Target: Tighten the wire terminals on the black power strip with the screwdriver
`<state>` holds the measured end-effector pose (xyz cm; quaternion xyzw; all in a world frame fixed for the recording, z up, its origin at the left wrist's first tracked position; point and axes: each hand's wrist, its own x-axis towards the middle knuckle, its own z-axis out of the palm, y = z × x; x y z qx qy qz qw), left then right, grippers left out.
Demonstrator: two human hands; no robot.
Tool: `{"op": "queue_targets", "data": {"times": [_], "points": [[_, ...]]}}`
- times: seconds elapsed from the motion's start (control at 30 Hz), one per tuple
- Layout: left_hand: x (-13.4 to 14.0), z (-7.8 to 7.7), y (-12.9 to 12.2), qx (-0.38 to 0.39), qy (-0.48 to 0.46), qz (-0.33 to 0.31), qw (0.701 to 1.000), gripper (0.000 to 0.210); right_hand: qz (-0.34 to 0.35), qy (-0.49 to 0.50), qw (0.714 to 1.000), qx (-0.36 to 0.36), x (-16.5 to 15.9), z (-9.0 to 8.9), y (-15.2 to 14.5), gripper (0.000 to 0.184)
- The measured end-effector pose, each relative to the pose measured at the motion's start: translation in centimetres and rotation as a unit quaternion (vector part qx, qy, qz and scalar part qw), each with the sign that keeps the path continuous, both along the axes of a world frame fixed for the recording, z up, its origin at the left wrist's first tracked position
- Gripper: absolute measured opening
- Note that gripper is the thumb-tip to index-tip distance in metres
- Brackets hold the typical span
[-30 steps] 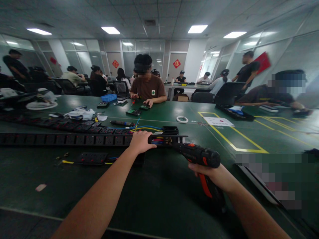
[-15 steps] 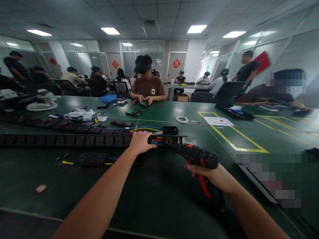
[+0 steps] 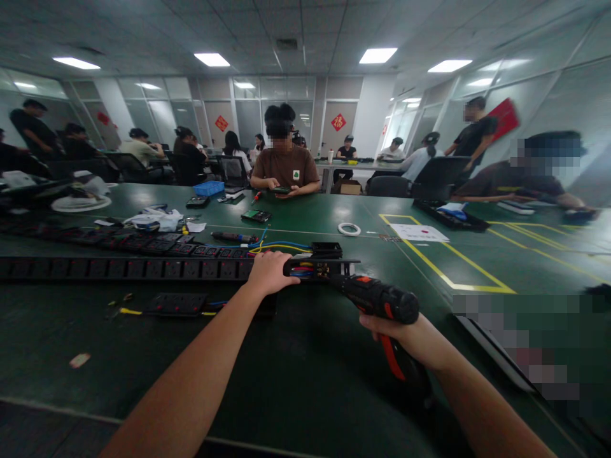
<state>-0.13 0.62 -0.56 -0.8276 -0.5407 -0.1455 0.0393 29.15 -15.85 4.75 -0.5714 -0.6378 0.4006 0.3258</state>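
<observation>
A long black power strip (image 3: 143, 269) with a row of sockets lies across the green table. My left hand (image 3: 270, 270) is closed over it near its right end, thumb along the near side. Beyond that hand the end is uncovered, with coloured wires (image 3: 301, 270) and brass-coloured terminals (image 3: 323, 270) showing. My right hand (image 3: 398, 331) grips a black and orange power screwdriver (image 3: 377, 299) by its handle. The tool's nose points left at the terminals; its exact contact there is too small to make out. Blue and yellow wires (image 3: 281, 246) run behind the strip.
A second socket strip (image 3: 157, 243) lies behind the first. Nearer me is a short socket block (image 3: 176, 304) with wires. A roll of white tape (image 3: 349, 229), a marked paper (image 3: 419, 232) and a black tray (image 3: 449, 213) are farther right. A co-worker (image 3: 285, 166) sits opposite.
The screwdriver's nose has shifted very slightly at the strip's open end. My left hand has stayed in place. The co-worker opposite has raised and tilted the object in their hands.
</observation>
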Motion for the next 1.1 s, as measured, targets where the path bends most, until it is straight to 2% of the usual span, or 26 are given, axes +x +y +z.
{"op": "queue_targets", "data": {"times": [0.33,0.53,0.9,1.1], "points": [[0.00,-0.17,0.06,0.007,-0.001,0.001,1.000,0.071,0.003,-0.017,1.000,0.014,0.16,-0.26,0.12,0.029],[0.02,0.06,-0.04,0.002,-0.002,-0.002,1.000,0.071,-0.002,-0.003,1.000,0.017,0.16,-0.40,0.04,0.029],[0.04,0.40,-0.27,0.005,0.004,-0.006,1.000,0.071,-0.008,-0.034,0.999,0.009,0.13,-0.16,-0.09,0.026],[-0.09,0.02,-0.09,0.015,0.009,-0.005,1.000,0.073,-0.012,-0.033,0.999,0.016,0.11,-0.29,-0.10,0.025]]}}
